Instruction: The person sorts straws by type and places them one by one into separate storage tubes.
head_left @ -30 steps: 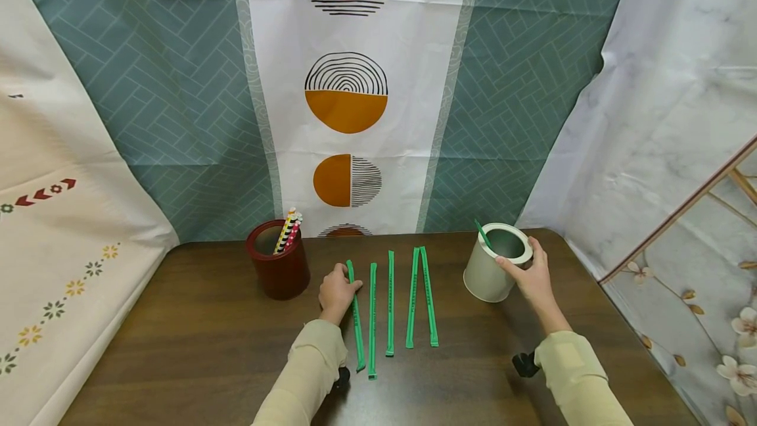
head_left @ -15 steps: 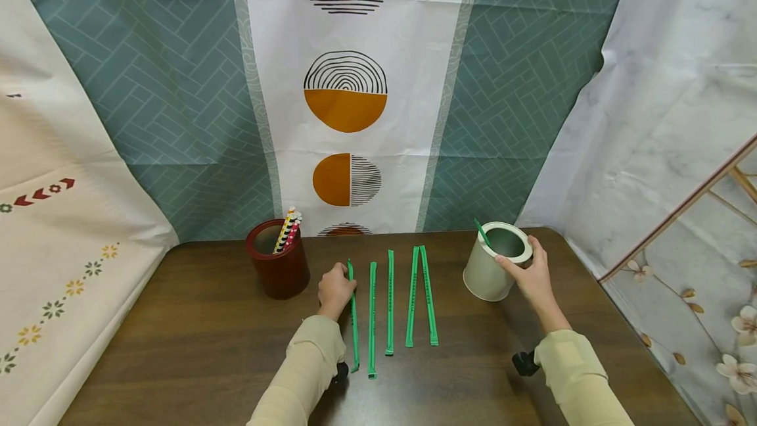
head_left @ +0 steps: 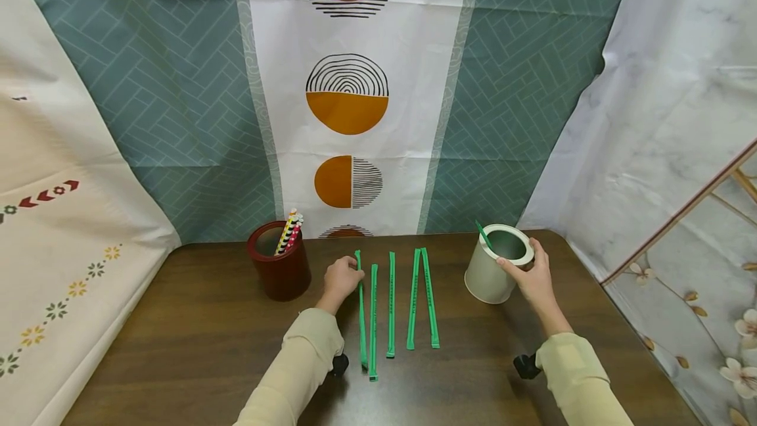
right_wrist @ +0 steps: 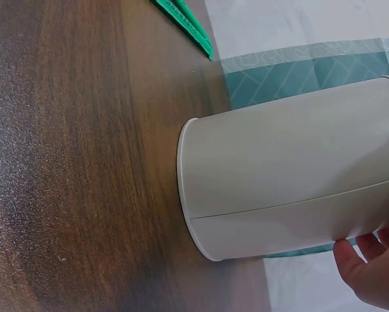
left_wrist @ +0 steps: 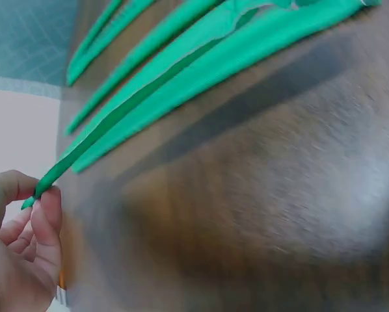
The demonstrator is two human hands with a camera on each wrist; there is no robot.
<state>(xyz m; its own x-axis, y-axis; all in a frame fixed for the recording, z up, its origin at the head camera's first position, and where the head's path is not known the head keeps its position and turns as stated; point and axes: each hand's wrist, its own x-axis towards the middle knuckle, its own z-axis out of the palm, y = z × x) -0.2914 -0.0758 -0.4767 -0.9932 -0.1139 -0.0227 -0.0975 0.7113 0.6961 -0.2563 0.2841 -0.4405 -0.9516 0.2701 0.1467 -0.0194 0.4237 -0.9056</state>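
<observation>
My left hand [head_left: 343,278] pinches a long, thin green wrapped straw [head_left: 363,327] near its far end. In the left wrist view, thumb and fingers close on the tip of that straw [left_wrist: 54,170], which slants over the table above its shadow. To its right, several more green wrapped straws [head_left: 391,304] lie roughly lengthwise, the last two meeting at their far ends. My right hand [head_left: 534,281] grips the rim of a pale grey-white canister [head_left: 486,278], thumb near the front and fingers round the right side. One green straw [head_left: 483,235] leans out of the canister.
A dark red-brown pot [head_left: 280,275] stands left of my left hand, holding yellow, black and pink patterned sticks [head_left: 288,234]. Patterned cloth [head_left: 355,176] hangs behind the table's back edge. The wooden table [head_left: 177,334] carries everything.
The pinched straw first shifts slightly left, then moves right and farther back with my left hand, close beside the neighbouring straw. My right hand and the canister stay put.
</observation>
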